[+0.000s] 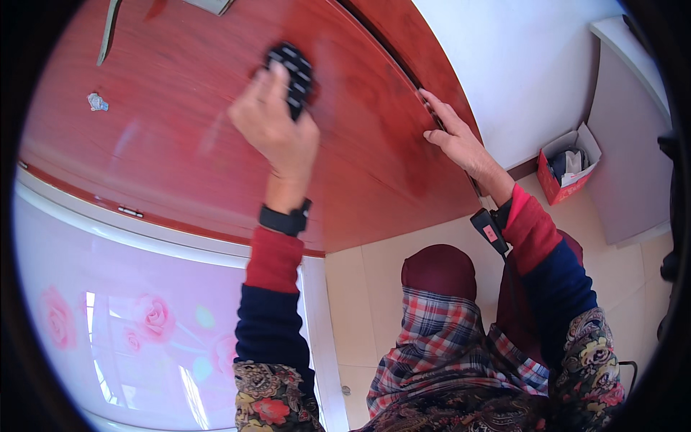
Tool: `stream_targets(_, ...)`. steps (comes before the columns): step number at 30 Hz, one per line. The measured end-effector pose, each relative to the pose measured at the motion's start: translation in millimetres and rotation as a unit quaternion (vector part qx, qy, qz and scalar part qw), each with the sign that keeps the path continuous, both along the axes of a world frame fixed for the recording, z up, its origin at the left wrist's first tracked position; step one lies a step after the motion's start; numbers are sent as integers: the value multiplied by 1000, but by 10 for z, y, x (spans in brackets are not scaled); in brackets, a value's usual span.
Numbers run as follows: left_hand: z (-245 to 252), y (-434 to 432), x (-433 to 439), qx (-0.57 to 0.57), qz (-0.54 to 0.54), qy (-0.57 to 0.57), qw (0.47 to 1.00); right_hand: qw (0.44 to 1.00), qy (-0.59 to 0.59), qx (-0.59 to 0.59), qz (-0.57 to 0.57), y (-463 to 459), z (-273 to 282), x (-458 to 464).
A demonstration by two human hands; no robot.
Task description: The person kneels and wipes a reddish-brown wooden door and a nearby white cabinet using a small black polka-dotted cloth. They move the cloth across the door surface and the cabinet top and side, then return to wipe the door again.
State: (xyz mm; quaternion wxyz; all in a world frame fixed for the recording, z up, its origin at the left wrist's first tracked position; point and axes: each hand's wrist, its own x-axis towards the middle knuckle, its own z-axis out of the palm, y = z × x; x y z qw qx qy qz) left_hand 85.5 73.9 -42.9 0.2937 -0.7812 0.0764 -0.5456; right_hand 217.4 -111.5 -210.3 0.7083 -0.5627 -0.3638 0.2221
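My left hand (278, 119) holds a black cloth or pad (301, 73) with short white marks against a glossy red wooden door (356, 135). Blur hides the exact kind of the black thing. At the door's long edge, my right hand (456, 137) grips with its fingers over the rim and its thumb towards the face. A torn sticker scrap (97, 101) clings to the door on the left. A grey curved handle (109, 32) shows at the upper left.
A glossy white panel with pink roses (151, 318) stands at lower left, beside a metal hinge (130, 212). On the tiled floor (356, 308), a red carton (564, 173) of dark and pale items sits by a grey cabinet (629, 140). A black device (488, 229) hangs at my right wrist.
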Motion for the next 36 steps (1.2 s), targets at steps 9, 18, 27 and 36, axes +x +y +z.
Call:
stream_targets(9,-1329,-113,-679,-104,70,371,920,997,-70,9,-6,44,-98,26)
stream_targets(18,395,-652,234,22,1,32,999,998,-62,-24,13,-50,-52,-24)
stream_targets(27,-280,-816,556,25,89,124,988,969,192,100,118,6,-88,131)
stream_targets(36,-2058,-428,32,-1,-5,304,953,977,175,87,85,-13,-38,211)
